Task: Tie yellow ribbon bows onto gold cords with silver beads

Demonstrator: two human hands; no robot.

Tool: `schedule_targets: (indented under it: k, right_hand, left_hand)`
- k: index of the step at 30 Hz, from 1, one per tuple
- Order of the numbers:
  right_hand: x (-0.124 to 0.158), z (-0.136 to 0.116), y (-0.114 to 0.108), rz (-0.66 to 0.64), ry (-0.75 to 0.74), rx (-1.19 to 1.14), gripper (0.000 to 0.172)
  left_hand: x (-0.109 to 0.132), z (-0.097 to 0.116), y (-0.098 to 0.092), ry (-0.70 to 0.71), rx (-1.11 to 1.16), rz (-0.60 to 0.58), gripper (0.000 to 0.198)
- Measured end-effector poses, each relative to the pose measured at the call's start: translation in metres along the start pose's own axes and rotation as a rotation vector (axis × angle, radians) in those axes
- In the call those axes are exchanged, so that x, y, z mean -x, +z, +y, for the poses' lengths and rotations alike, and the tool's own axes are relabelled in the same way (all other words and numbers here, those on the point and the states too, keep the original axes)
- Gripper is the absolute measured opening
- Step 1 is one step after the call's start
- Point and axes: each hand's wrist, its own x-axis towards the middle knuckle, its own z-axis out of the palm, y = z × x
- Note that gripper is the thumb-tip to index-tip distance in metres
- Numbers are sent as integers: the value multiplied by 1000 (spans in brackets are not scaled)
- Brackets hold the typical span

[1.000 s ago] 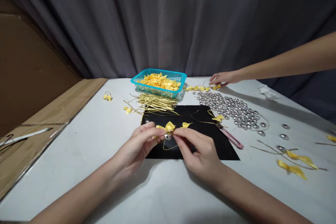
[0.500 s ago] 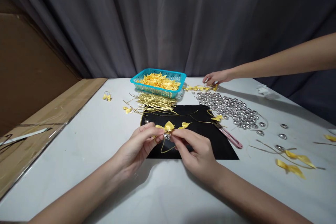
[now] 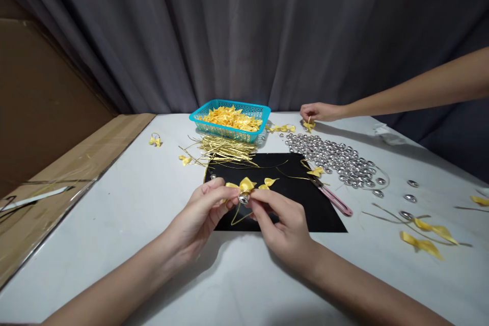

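Note:
Over the black mat (image 3: pixel 301 214), my left hand (image 3: pixel 202 214) pinches one side of a yellow ribbon bow (image 3: pixel 246 184). A silver bell (image 3: pixel 243 198) hangs just beneath the bow's middle. From the other side, my right hand (image 3: pixel 284 219) has thumb and forefinger closed at the bow and bell. A loop of thin gold cord (image 3: pixel 239 220) dangles below the fingers; where exactly it is gripped is hidden. Another yellow bow (image 3: pixel 268 183) lies on the mat just beyond my right fingers.
Behind the mat lie gold cords (image 3: pixel 228 148) and a blue basket (image 3: pixel 198 121) of yellow bows. Pink-handled scissors (image 3: pixel 336 199) rest at the mat's right edge, near a heap of silver bells (image 3: pixel 336 155). Another person's hand (image 3: pixel 321 111) holds a bow (image 3: pixel 308 125) at the back right.
The other person's hand has drawn slightly right and lifted a bow by its cord loop. My hands have barely moved; the bell between them shows tilted a little differently.

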Motion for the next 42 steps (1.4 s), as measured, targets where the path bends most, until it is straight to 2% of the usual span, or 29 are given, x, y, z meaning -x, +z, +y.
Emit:
schedule_targets:
  k: [14,23,28,35,40,42]
  right_hand:
    - [-2,-3,-1,16,3,12,20]
    - [-1,-6,2,35,51,-11,17]
    - [-1,-6,3,28,96,-38,16]
    - [-2,-8,0,32,87,-33,15]
    - [-2,-6,-6,-24,157,-53,11]
    - [-1,-3,-8,31,206,-87,22]
  left_hand:
    - [0,0,2,-11,-13,0,22]
    - [0,-2,2,-2,9,20,29]
    - [2,1,3,12,-22,5,24]
    - [2,1,3,29,-40,-19,33]
    - [1,3,1,115,-75,-4,42]
    - [-1,2,-1,166,-105,11,45]
